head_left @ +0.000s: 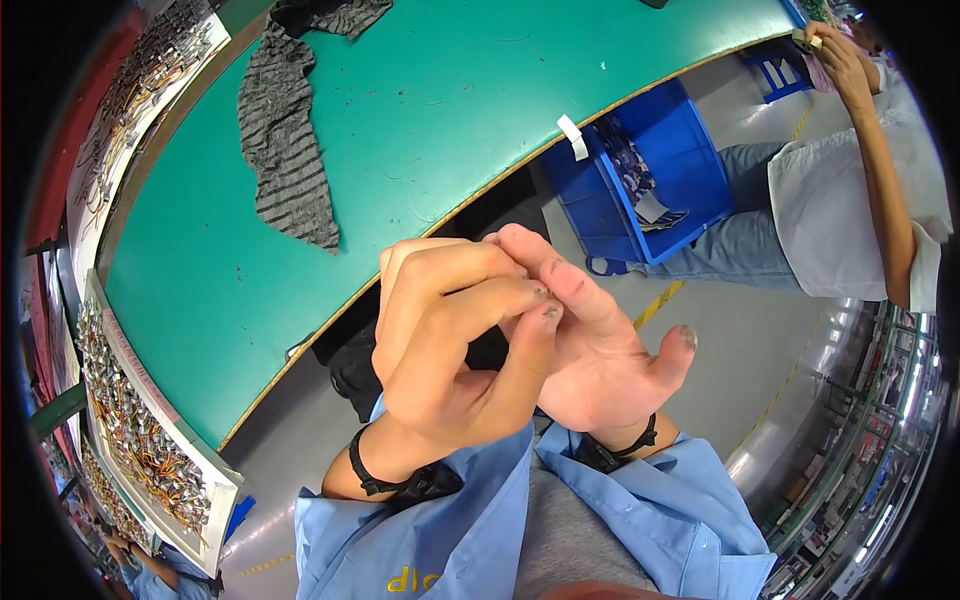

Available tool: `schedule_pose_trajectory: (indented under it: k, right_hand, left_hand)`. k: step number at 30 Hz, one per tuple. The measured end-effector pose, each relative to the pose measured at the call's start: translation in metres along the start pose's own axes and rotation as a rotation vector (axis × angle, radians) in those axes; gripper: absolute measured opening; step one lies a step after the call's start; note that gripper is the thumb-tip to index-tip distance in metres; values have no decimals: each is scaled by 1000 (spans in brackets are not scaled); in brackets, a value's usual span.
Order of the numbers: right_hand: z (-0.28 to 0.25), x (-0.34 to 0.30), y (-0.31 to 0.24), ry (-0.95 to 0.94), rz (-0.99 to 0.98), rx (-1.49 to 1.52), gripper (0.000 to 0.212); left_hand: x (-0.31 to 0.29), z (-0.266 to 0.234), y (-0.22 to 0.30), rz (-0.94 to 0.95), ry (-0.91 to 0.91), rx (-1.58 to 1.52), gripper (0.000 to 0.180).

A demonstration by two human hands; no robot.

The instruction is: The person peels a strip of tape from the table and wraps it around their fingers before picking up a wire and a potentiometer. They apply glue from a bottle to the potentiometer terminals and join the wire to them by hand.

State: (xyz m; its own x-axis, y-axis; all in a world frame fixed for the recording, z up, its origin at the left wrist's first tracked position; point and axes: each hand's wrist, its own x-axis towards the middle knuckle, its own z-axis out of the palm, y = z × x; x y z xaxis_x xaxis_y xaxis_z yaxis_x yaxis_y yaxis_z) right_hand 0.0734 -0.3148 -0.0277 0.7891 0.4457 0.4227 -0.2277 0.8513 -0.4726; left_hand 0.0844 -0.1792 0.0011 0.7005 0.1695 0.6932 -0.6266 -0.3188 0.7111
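Observation:
Both my hands are raised together in front of me, beyond the near edge of the green table. My left hand [440,335] is closed, its thumb and fingertips pinched together against the fingers of my right hand. Whether something small sits in that pinch cannot be made out. My right hand [610,365] has its palm turned up and its thumb held out to the side. Its index finger extends behind the left fingertips, and its other fingers are mostly hidden. Dark smudges mark several fingertips. A black strap circles each wrist, below light blue sleeves.
A grey striped cloth [285,150] lies on the green table [430,110]. A blue crate [690,150] with packaged items stands past the table edge, beside a person [840,190] at the right. White trays [215,490] of small wired parts line the left.

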Motion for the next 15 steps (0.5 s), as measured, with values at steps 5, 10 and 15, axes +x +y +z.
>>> schedule_pose_trajectory:
  k: [5,10,15]
  right_hand:
    - [8,1,-2,60,19,-137,102]
    - [9,1,-3,13,-30,-500,102]
    - [7,-3,-3,45,-23,-852,94]
  left_hand:
    - [1,-3,3,-15,-6,60,25]
    - [2,-1,9,-152,10,-42,21]
    - [-6,-2,13,-509,10,-320,12]
